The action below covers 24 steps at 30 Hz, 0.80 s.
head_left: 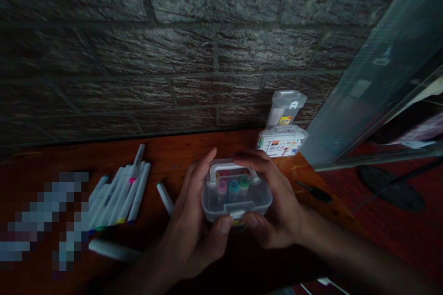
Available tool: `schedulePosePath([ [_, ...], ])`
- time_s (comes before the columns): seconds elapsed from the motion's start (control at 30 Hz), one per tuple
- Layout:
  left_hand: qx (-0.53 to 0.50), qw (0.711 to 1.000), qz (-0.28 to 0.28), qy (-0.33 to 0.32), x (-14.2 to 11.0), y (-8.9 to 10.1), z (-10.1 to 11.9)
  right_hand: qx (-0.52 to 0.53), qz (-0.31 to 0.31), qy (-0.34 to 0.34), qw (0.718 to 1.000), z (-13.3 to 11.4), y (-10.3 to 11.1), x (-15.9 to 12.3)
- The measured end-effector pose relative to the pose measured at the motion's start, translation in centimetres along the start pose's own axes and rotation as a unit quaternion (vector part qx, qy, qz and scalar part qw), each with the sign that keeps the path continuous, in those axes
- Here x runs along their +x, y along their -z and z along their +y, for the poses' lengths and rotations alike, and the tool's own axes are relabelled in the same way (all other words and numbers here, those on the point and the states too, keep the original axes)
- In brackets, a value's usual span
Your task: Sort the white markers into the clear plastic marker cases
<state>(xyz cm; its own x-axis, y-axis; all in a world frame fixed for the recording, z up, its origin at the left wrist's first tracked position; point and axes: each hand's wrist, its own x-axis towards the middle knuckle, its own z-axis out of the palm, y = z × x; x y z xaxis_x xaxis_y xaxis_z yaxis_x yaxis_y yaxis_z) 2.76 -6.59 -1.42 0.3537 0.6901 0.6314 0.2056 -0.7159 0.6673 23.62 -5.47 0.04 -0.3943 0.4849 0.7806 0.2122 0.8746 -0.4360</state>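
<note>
Between my two hands is a small clear plastic case [237, 205] with a white carry handle [231, 166] on its lid. Several small items with pink, blue and green tops show through it. My left hand [194, 212] grips the case's left side, thumb at the front edge near the latch. On the right side my right hand [277, 198] holds it, fingers over the top by the handle and thumb at the front. The lid appears closed. The undersides of the case are hidden.
Several white markers [117, 193] lie in a row at the left of the wooden table [207, 143]. A single marker [165, 198] lies nearer my left hand. Two clear cases, one tall [285, 108] and one labelled [284, 142], stand by the brick wall. A dark tool [314, 191] lies right.
</note>
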Motion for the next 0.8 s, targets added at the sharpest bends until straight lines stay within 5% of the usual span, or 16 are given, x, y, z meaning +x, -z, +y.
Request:
schedulePosePath([
  [0.57, 0.013, 1.0, 0.003, 0.012, -0.06, -0.3, 0.13, 0.046, -0.007, -0.042, 0.998, -0.54, -0.02, 0.08],
  [0.8, -0.004, 1.0, -0.004, 0.008, -0.43, -0.09, 0.24, 0.024, 0.037, -0.05, 0.998, -0.74, -0.77, -0.17],
])
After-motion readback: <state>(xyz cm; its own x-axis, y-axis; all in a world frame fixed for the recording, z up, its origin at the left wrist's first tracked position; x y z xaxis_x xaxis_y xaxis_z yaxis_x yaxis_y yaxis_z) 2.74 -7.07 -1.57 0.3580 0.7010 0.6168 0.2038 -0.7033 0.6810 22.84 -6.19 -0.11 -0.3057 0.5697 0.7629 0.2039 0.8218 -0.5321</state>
